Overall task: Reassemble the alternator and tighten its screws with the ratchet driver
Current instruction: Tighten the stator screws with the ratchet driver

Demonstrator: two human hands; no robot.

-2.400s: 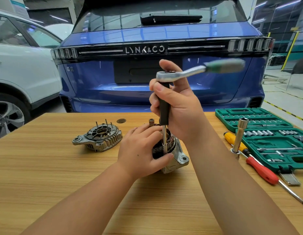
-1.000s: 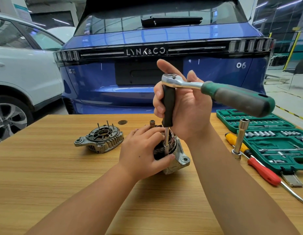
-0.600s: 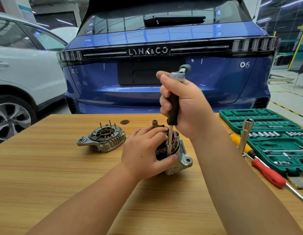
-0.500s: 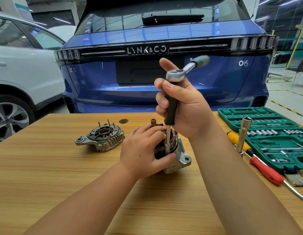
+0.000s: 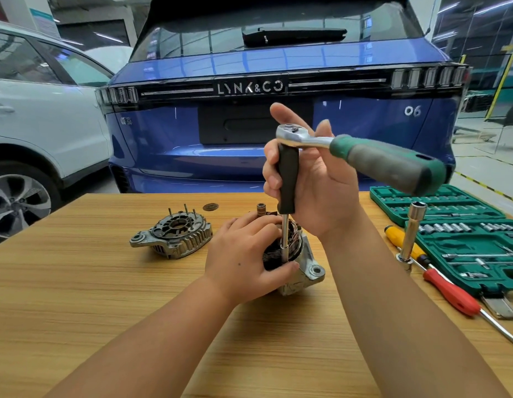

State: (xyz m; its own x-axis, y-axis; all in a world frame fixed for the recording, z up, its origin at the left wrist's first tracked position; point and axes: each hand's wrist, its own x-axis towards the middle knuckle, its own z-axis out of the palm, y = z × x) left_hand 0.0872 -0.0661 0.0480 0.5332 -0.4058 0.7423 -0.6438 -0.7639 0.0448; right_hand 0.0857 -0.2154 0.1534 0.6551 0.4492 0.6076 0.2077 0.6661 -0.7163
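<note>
- Our left hand (image 5: 243, 259) grips the alternator body (image 5: 301, 262) on the table (image 5: 77, 311).
- Our right hand (image 5: 315, 185) loosely curls round the upright ratchet driver (image 5: 287, 179).

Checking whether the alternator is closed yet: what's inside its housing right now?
Copper windings show inside the open alternator housing, with the ratchet's shaft reaching down into it. The left hand hides the screw and socket tip.

Two hands are seen, left hand (image 5: 243, 259) and right hand (image 5: 318, 182). One ratchet driver (image 5: 361, 156), two alternator parts (image 5: 301, 262) (image 5: 174, 237), two screwdrivers (image 5: 450, 291) (image 5: 401, 239), one upright socket extension (image 5: 411, 234), one socket case (image 5: 465, 239), and two cars (image 5: 278, 96) (image 5: 42, 116) are counted.
</note>
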